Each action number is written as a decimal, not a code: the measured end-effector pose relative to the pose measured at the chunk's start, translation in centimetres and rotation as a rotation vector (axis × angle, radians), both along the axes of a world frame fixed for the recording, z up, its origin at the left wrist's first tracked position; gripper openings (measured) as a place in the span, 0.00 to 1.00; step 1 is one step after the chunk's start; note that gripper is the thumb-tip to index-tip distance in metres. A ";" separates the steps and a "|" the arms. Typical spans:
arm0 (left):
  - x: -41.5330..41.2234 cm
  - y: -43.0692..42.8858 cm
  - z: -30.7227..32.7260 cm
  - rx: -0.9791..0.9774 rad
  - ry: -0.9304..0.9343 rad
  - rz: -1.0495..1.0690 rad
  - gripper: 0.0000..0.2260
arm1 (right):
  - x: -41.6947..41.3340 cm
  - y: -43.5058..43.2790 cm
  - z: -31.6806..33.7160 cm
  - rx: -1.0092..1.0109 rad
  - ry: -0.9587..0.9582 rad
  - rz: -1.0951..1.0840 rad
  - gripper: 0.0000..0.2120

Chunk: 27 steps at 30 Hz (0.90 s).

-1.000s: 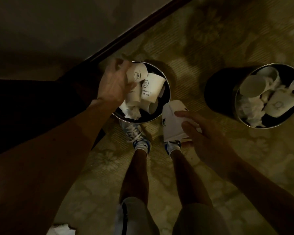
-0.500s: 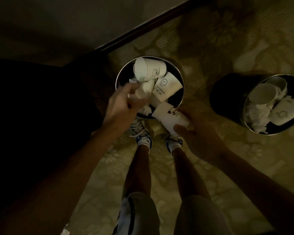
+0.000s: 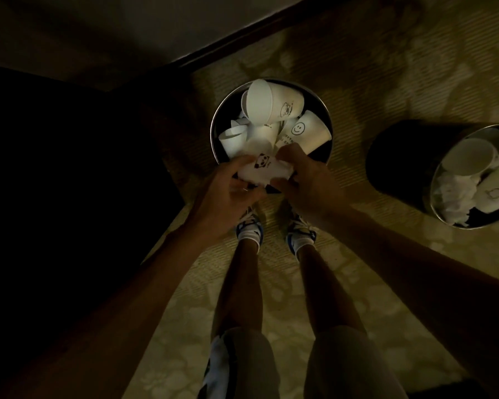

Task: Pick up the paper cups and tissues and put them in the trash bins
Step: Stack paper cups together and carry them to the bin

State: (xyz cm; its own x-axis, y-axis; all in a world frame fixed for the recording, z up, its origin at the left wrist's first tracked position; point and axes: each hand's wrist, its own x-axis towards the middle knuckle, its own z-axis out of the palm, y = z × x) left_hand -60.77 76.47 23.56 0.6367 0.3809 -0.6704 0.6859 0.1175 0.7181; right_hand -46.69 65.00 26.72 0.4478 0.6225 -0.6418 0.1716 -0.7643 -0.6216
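Head view looks down past your bare legs at a dim, yellowish patterned carpet (image 3: pixel 386 67). Your left hand (image 3: pixel 228 194) and right hand (image 3: pixel 308 182) are close together, and both have fingers curled round the same panda cup (image 3: pixel 264 169), a white paper cup lying on its side with the panda print facing up. You hold it over the near rim of the first bin (image 3: pixel 213 131), a round metal-rimmed bin straight ahead of your blue and white shoes (image 3: pixel 249 227).

That bin is heaped. A smiley cup (image 3: pixel 306 133) leans against its right side, a big cup (image 3: pixel 268 102) lies on its side at the far edge with its mouth toward you, and a small cup (image 3: pixel 234 141) sits at the left. The panda cup touches this pile at its front.

Well apart on your right stands the second bin (image 3: pixel 392 156), dark-walled. It holds an open cup (image 3: pixel 467 158) and crumpled tissues (image 3: pixel 452 194).

On your left is a large black shape (image 3: pixel 55 168); you cannot tell what it is. A dark baseboard (image 3: pixel 242 33) runs along the wall beyond the bins.
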 end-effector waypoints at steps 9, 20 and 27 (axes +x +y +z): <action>0.8 1.8 -3.9 0.218 0.116 0.001 0.17 | -2.1 2.1 -3.4 -0.078 -0.114 -0.050 0.18; 0.9 2.7 -0.3 0.421 0.177 -0.254 0.13 | -1.8 -0.6 -2.6 0.009 -0.181 -0.020 0.13; 3.9 3.0 15.5 0.592 0.246 -0.331 0.12 | 0.3 -4.5 10.7 0.118 -0.088 -0.063 0.06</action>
